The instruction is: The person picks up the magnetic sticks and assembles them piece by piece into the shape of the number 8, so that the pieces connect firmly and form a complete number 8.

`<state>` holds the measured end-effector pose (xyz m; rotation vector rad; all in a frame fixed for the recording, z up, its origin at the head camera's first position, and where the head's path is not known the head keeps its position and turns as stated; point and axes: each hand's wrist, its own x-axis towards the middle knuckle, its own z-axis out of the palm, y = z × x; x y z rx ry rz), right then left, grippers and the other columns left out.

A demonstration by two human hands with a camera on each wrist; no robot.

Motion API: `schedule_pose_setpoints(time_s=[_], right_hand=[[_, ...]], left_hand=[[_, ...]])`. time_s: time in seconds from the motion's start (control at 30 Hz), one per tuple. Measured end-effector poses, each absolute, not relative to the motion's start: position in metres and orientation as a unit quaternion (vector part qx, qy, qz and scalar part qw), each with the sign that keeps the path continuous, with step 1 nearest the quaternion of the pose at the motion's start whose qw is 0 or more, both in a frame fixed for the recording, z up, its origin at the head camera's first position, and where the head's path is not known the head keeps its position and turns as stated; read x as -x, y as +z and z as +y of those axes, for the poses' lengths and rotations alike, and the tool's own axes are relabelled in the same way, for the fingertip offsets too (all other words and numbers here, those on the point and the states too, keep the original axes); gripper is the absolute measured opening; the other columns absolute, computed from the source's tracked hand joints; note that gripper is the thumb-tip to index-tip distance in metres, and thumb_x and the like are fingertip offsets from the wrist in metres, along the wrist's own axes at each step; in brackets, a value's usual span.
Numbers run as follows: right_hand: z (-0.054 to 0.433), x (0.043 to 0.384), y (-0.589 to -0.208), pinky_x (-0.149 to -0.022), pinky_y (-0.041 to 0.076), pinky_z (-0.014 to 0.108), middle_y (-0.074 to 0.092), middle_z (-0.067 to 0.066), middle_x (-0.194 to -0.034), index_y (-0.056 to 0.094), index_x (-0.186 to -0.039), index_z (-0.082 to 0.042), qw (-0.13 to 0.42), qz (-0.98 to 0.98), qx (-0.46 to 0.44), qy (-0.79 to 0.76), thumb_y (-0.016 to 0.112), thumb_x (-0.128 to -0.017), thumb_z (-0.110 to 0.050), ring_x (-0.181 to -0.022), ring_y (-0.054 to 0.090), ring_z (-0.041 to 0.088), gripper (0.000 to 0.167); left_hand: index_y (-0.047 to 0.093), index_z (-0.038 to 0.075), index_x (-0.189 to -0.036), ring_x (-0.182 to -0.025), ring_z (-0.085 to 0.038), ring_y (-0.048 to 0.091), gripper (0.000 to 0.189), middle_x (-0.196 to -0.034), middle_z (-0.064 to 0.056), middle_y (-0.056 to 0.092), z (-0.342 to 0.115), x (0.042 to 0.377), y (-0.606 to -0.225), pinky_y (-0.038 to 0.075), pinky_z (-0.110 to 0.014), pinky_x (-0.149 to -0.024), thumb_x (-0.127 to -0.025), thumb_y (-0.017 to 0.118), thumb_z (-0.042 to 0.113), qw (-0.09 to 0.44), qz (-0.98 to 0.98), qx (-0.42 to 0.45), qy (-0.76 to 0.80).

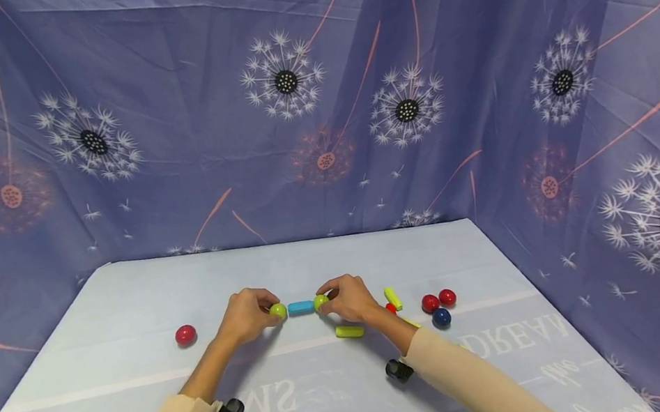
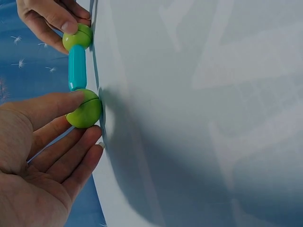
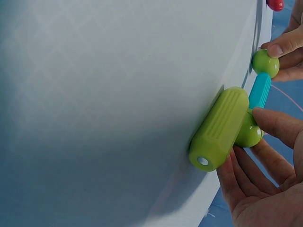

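Note:
A short ribbed blue rod (image 1: pixel 301 307) lies crosswise on the table in front of the person, a green ball at either end. My left hand (image 1: pixel 248 314) pinches the left green ball (image 1: pixel 279 311) between thumb and fingers. On the other side, my right hand (image 1: pixel 349 298) grips the right green ball (image 1: pixel 321 302). In the left wrist view the blue rod (image 2: pixel 77 67) lines up end to end with both balls. Nearer the person, beside the right hand, lies a yellow-green rod (image 1: pixel 350 331) with a silvery round spot on its end face.
A red ball (image 1: pixel 186 336) sits to the left. Right of the right forearm are another yellow-green rod (image 1: pixel 393 298), a small red piece (image 1: pixel 391 308) partly hidden by the arm, two red balls (image 1: pixel 447 298) and a dark blue ball (image 1: pixel 441 318). A patterned curtain (image 1: pixel 184 114) hangs behind the table.

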<state>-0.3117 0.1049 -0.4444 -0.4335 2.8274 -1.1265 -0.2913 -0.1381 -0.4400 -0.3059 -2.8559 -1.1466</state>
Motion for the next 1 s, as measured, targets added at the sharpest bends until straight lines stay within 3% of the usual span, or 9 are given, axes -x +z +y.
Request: schedule_pose_setpoints(time_s=[0.43, 0.67, 1.0], right_hand=[[0.105, 0.312, -0.444, -0.085, 0.055, 0.038, 0.078, 0.002, -0.097, 0.079, -0.111, -0.016, 0.034, 0.921, 0.133, -0.365, 0.083, -0.082, -0.021, -0.093, 0.070, 0.018, 0.029], [0.104, 0.313, -0.444, -0.084, 0.055, 0.038, 0.078, 0.002, -0.096, 0.079, -0.110, -0.016, 0.032, 0.920, 0.134, -0.368, 0.083, -0.082, -0.022, -0.093, 0.069, 0.018, 0.029], [0.103, 0.312, -0.443, -0.079, 0.055, 0.035, 0.078, 0.004, -0.098, 0.079, -0.112, -0.015, 0.037, 0.922, 0.137, -0.361, 0.082, -0.083, -0.021, -0.094, 0.068, 0.020, 0.030]], left_hand=[[0.078, 0.007, -0.104, -0.089, -0.018, 0.070, 0.028, -0.094, -0.005, 0.078, -0.142, 0.292, -0.442, 0.052, -0.032, -0.073, -0.077, 0.086, 0.011, 0.001, -0.910, 0.091, -0.404], [0.075, 0.005, -0.119, -0.095, -0.015, 0.069, 0.036, -0.109, -0.010, 0.077, -0.155, 0.291, -0.446, 0.052, -0.035, -0.084, -0.086, 0.081, 0.021, -0.066, -0.858, 0.050, -0.507], [0.072, 0.001, -0.122, -0.103, -0.014, 0.068, 0.037, -0.123, -0.013, 0.072, -0.159, 0.293, -0.456, 0.055, -0.038, -0.094, -0.090, 0.076, 0.018, -0.095, -0.795, 0.035, -0.598]])
